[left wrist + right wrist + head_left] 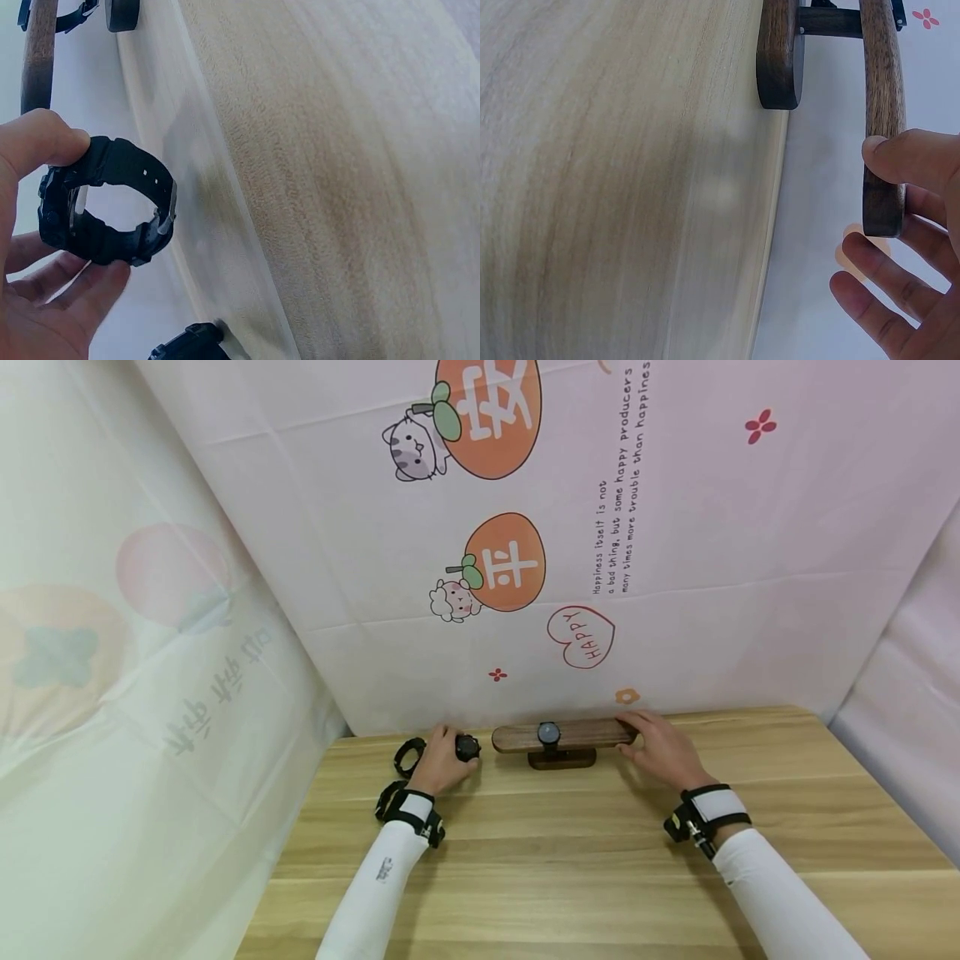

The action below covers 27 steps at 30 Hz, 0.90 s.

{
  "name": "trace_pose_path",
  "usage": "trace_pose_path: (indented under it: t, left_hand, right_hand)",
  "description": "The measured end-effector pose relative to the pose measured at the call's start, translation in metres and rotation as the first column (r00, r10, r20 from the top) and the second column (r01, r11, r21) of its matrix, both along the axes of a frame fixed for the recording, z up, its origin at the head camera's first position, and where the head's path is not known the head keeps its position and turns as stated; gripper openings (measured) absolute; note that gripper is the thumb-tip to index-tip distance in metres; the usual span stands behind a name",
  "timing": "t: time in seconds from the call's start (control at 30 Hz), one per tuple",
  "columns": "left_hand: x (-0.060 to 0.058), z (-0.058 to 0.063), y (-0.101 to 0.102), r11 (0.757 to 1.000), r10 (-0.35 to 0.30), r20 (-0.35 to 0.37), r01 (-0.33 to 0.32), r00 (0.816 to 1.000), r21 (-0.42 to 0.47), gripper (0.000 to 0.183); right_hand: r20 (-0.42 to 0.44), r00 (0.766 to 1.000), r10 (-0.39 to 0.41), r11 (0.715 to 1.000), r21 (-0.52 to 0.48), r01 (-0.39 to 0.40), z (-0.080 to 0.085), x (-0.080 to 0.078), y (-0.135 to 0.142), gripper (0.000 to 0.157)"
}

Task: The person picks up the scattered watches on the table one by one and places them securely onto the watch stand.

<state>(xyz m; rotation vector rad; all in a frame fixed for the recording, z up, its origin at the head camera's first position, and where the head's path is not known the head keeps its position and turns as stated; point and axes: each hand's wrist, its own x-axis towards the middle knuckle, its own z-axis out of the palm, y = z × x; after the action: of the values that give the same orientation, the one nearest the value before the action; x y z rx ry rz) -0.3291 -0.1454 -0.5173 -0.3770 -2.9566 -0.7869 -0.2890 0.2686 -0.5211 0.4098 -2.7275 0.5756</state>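
Observation:
In my left hand point(442, 762) I grip a black wristwatch point(105, 199), thumb on one side of its buckled strap and fingers on the other. A dark wooden watch stand point(513, 739) is just to the right of it, a long bar raised on a small base point(562, 760). One black watch point(550, 734) is strapped round the bar near its middle. My right hand point(663, 750) pinches the bar's right end between thumb and index finger, with the other fingers spread, as the right wrist view shows.
Two more black watches lie on the wooden table left of my left hand: one farther back point(408, 757), one nearer point(388, 800) and partly behind the wrist. A printed white cloth point(420, 685) hangs along the table's back edge; another cloth point(277, 710) hangs at the left.

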Motion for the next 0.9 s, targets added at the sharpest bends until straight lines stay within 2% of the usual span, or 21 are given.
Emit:
trace_pose_path:
  t: [0.33,0.63,0.9]
  left_hand:
    - [0.0020,0.0044,-0.0016,0.998,-0.058,-0.024,0.058,0.998,0.009,0.062]
    - [0.0002,0.0046,-0.0035,0.993,-0.105,-0.086,0.109,0.991,0.045,0.057]
    - [-0.0005,0.0047,-0.0023,0.990,-0.131,-0.129,0.136,0.983,0.033,0.055]
  right_hand:
    - [-0.015,1.000,0.005,1.000,0.008,-0.005,-0.0003,0.0005,-0.0011,0.061]
    - [-0.013,1.000,0.009,1.000,0.005,-0.009,-0.0010,0.0001,0.0003,0.060]
    - [-0.021,1.000,0.012,1.000,0.007,-0.012,-0.0015,-0.0010,0.0006,0.060]
